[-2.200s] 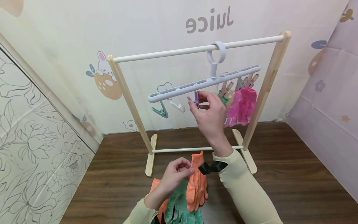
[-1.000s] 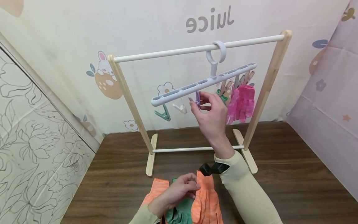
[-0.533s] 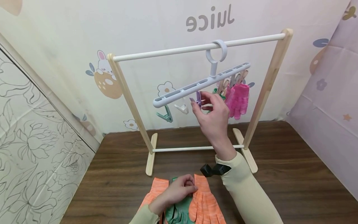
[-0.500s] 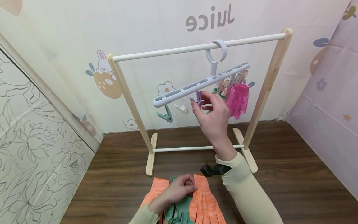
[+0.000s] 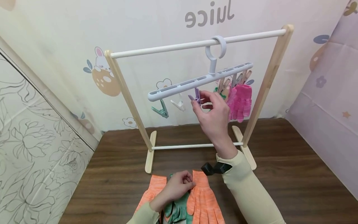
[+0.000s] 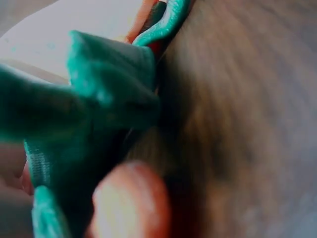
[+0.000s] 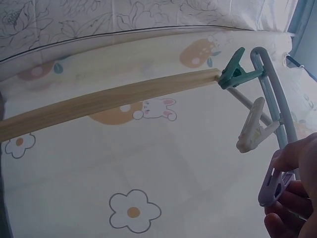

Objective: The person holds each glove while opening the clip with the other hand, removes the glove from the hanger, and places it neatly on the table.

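My right hand point(image 5: 213, 115) pinches a purple clothespin point(image 5: 196, 95) that hangs from the light grey clip hanger point(image 5: 179, 88); thumb and fingertips are on the clip in the right wrist view too. Lower down, my left hand point(image 5: 179, 186) holds an orange glove point(image 5: 205, 200) by the edge of its cuff, with the glove's fingers pointing toward me. Beneath that hand lies a green glove point(image 5: 180, 208), partly covered, and a second orange glove point(image 5: 153, 186) is to its left. The left wrist view is blurred and shows mostly green fabric point(image 6: 109, 84).
A wooden rack with a white rod point(image 5: 167, 48) carries the hanger. To the left hang a green clothespin point(image 5: 161, 110) and a white clothespin point(image 5: 179, 104). Pink gloves point(image 5: 241, 102) and a green item point(image 5: 219, 91) hang clipped at right. The brown table point(image 5: 117, 174) spreads below.
The orange glove in my left hand has come down toward me from its raised position near the rack. My right hand stays at the purple clothespin while the hanger swings slightly.
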Demonstrator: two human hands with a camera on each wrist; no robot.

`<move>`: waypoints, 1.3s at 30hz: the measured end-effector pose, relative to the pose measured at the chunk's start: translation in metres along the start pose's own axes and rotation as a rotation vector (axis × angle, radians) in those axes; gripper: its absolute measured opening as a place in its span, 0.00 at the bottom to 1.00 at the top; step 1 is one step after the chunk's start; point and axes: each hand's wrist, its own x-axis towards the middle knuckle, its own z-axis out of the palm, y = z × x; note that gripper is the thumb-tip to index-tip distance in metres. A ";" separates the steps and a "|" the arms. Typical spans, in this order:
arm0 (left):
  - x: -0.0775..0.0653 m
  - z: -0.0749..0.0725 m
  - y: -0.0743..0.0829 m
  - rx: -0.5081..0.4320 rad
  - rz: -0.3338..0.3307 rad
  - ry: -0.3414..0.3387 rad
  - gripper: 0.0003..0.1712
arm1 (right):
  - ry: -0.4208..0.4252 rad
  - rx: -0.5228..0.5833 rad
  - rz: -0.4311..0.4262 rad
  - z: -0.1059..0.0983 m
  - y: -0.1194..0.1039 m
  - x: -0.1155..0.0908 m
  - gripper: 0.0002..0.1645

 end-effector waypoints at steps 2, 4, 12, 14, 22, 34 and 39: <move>0.002 -0.001 -0.002 -0.003 0.010 0.005 0.06 | -0.002 0.003 -0.001 0.000 0.000 0.001 0.20; 0.005 -0.002 -0.004 -0.005 0.024 0.002 0.06 | -0.005 0.004 -0.001 -0.001 -0.001 0.001 0.20; 0.012 -0.005 -0.010 -0.009 0.068 -0.009 0.06 | -0.011 -0.004 0.003 -0.003 -0.001 0.001 0.20; 0.012 -0.006 -0.008 -0.006 0.053 -0.004 0.06 | -0.013 -0.002 -0.001 -0.003 -0.001 0.001 0.21; 0.005 -0.018 0.010 0.073 0.003 0.019 0.06 | -0.011 -0.008 0.002 -0.005 0.003 -0.001 0.20; 0.006 -0.048 0.029 0.197 0.132 0.127 0.08 | -0.036 0.009 -0.023 -0.010 0.008 -0.006 0.20; 0.009 -0.057 0.039 0.160 0.183 0.160 0.10 | -0.057 0.008 -0.042 -0.015 0.010 -0.011 0.19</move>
